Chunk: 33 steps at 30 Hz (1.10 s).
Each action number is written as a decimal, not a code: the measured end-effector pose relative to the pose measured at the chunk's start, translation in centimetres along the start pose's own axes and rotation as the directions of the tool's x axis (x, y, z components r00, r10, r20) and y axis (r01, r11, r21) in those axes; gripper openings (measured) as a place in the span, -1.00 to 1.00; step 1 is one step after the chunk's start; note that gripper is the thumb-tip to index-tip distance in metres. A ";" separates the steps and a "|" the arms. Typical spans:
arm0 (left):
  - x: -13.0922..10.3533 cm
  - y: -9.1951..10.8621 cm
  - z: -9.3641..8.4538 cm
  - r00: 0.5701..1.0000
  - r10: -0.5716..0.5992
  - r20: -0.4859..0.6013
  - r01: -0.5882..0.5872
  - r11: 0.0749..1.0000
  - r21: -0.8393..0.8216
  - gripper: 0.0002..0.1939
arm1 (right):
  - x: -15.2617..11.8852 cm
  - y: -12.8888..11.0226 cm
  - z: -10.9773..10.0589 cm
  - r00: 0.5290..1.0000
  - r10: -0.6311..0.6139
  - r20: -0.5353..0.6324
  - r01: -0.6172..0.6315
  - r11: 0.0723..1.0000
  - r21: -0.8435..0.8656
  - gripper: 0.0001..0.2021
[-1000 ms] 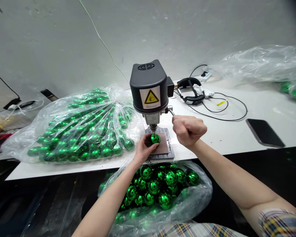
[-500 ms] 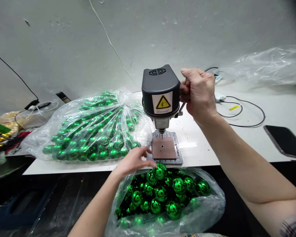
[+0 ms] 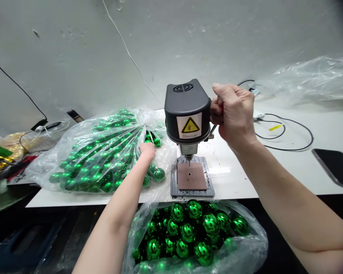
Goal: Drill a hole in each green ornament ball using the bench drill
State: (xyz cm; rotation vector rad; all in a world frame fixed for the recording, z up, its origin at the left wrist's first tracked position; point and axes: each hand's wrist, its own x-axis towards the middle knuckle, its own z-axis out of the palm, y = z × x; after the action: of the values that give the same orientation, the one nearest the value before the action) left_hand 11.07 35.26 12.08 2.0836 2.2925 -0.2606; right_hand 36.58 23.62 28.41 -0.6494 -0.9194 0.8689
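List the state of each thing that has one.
Clear plastic lower bag: open, holding shiny green balls
Clear plastic upper bag: gathered, holding more
Brown square board: flat, holed
Black rectangular phone: screen dark
Black drill press: bit raised
Right hand: gripping metal lever
Left hand: fingertips hidden

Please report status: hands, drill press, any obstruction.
Left hand at tabletop bag of green balls, fingers hidden, plastic close around. Right hand grips drill press lever. Bit above brown plate.

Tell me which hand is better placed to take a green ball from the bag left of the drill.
The left hand, I'd say: it is at the bag, beside green balls, while the right hand grips the lever on the other side of the drill.
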 end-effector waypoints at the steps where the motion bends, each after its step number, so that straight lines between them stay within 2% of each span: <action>1: 0.2 -0.2 -0.1 0.999 -0.038 0.008 0.038 0.999 0.010 -0.60 | 0.0 0.1 0.0 1.000 -0.006 0.001 0.006 1.000 -0.002 -0.55; 6: -0.2 -1.3 0.3 0.989 -0.135 -0.061 0.136 0.991 0.005 -0.44 | 0.2 0.4 -0.1 1.000 -0.021 -0.005 0.021 1.000 -0.003 -0.56; 8: -1.0 -1.7 0.6 0.981 -0.105 -0.166 0.091 0.991 -0.094 -0.43 | 0.2 0.4 0.0 1.000 -0.010 -0.020 0.010 1.000 0.020 -0.56; 9: -1.6 -1.9 0.7 0.967 -0.073 -0.244 0.030 0.983 -0.178 -0.43 | 0.3 0.4 0.1 1.000 -0.005 -0.024 0.006 1.000 0.030 -0.56; 11: -3.0 -2.2 0.8 0.904 -0.012 -0.428 -0.161 0.917 -0.365 -0.45 | 0.3 0.4 0.1 1.000 -0.005 -0.027 0.006 0.999 0.043 -0.55; 13: -4.6 -2.3 0.6 0.817 -0.025 -0.575 -0.327 0.802 -0.500 -0.49 | 0.3 0.4 0.1 1.000 -0.018 -0.018 0.018 0.999 0.036 -0.56; 15: -6.6 -2.2 0.1 0.742 -0.134 -0.657 -0.404 0.692 -0.598 -0.53 | 0.3 0.5 0.0 0.999 -0.033 -0.008 0.033 0.999 0.017 -0.55; 17: -8.9 -1.7 -0.5 0.705 -0.272 -0.655 -0.437 0.562 -0.703 -0.48 | 0.3 0.7 -0.2 0.999 -0.042 0.002 0.042 0.999 -0.007 -0.54; 18: -10.1 -1.3 -0.8 0.718 -0.315 -0.621 -0.455 0.463 -0.761 -0.44 | 0.4 0.8 -0.3 0.999 -0.046 0.006 0.046 0.999 -0.017 -0.52; 19: -11.3 -0.7 -1.0 0.758 -0.325 -0.565 -0.466 0.336 -0.819 -0.40 | 0.5 0.9 -0.3 0.999 -0.052 0.011 0.052 0.998 -0.027 -0.51; 20: -12.5 -0.2 -1.2 0.819 -0.297 -0.490 -0.454 0.187 -0.871 -0.39 | 0.5 0.9 -0.4 0.998 -0.057 0.017 0.057 0.998 -0.037 -0.49; 22: -14.5 1.1 -1.5 0.942 -0.137 -0.307 -0.323 -0.109 -0.940 -0.41 | 0.6 1.0 -0.4 0.998 -0.061 0.027 0.063 0.997 -0.054 -0.47; 23: -15.2 1.7 -1.5 0.976 -0.033 -0.214 -0.217 -0.218 -0.952 -0.44 | 0.6 1.0 -0.4 0.998 -0.060 0.028 0.061 0.996 -0.060 -0.46; 24: -15.8 2.3 -1.4 0.989 0.059 -0.133 -0.110 -0.295 -0.949 -0.47 | 0.6 1.0 -0.4 0.998 -0.057 0.025 0.059 0.996 -0.063 -0.45; 26: -16.5 3.1 -0.8 0.984 0.179 -0.005 0.063 -0.376 -0.925 -0.51 | 0.6 1.0 -0.4 0.998 -0.055 0.013 0.056 0.997 -0.060 -0.43; 28: -16.5 3.7 0.3 0.974 0.212 0.079 0.157 -0.380 -0.912 -0.52 | 0.5 0.9 -0.3 0.998 -0.055 0.009 0.056 0.997 -0.053 -0.42; 30: -16.1 4.2 1.5 0.978 0.167 0.121 0.165 -0.283 -0.945 -0.51 | 0.4 0.9 -0.3 0.999 -0.051 0.011 0.052 0.998 -0.048 -0.43; 31: -15.9 4.4 2.0 0.991 0.089 0.097 0.113 -0.190 -0.975 -0.53 | 0.4 0.8 -0.3 0.999 -0.047 0.012 0.047 0.998 -0.046 -0.44; 32: -15.7 4.5 2.4 1.000 -0.022 0.022 0.021 -0.064 -0.998 -0.56 | 0.4 0.8 -0.2 0.999 -0.042 0.007 0.043 0.998 -0.044 -0.45; 33: -15.6 4.7 2.7 0.985 -0.138 -0.101 -0.089 0.093 -0.992 -0.61 | 0.4 0.7 -0.2 0.999 -0.039 0.003 0.039 0.999 -0.037 -0.46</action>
State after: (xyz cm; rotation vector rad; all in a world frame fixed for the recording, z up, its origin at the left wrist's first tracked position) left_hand 17.09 19.86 11.03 1.2041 1.5453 1.2425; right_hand 36.63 24.28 27.86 -0.6610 -0.9490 0.8195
